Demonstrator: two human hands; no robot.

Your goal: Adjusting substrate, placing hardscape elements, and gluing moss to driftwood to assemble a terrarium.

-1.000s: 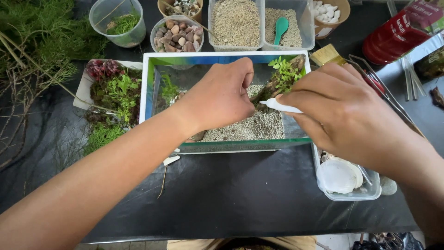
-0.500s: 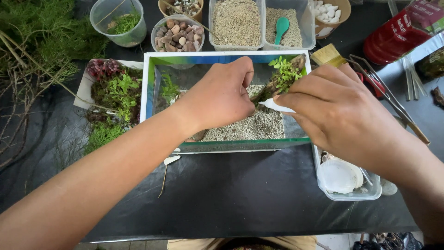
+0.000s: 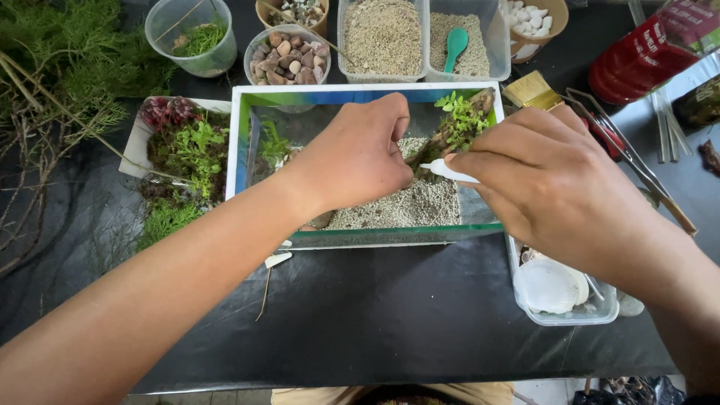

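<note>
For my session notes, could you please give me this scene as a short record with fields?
Setting: black-covered table
Main item: glass tank with pale gravel
Left hand: inside the tank, over the gravel, by the driftwood
Right hand: holds a white nozzle at the planted driftwood
Behind tank: tubs of gravel, cup of pebbles, green spoon
Left of tank: plant tray

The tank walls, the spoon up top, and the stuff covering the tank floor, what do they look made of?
Tank: likely clear glass, see-through walls with greenish edges. Spoon: probably plastic, smooth even teal. Floor layer: pale coarse gravel or grit, separate grains visible. The left hand and right hand work above it.
</note>
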